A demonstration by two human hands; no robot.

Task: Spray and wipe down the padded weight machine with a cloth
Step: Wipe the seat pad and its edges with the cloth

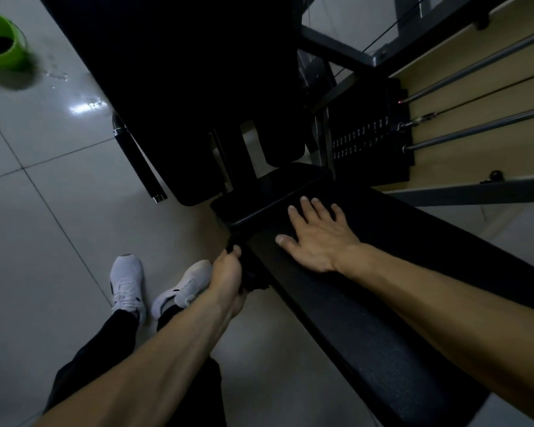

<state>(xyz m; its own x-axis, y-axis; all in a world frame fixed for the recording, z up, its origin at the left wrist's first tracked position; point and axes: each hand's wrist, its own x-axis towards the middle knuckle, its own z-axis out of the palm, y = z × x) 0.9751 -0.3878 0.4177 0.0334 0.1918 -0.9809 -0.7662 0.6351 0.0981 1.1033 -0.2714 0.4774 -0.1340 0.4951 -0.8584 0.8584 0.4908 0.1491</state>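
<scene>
Head camera gives me the weight machine as a mass of black padding in dim light, matte and finely textured where the light catches it. I count three pads: one long pad running from the lower right up to the middle, one smaller pad butted against its far end, and one broad upright pad above that, almost lost in shadow. My right hand lies flat on the far end of the long pad, palm down, fingers straight and spread. My left hand is at the pad's left edge, fingers curled tight around one dark cloth, which bunches against the side of the padding just below the thumb; the cloth is so close in tone to the pad that I cannot make out its outline fully. The two hands sit near each other but apart. To the right I see one weight stack with two chrome rods and one thin cable between them. One black roller with chrome ends angles down on the left. On the grey tiled floor stand two white shoes and, well away at the upper left, one green bucket with a wet patch beside it
</scene>
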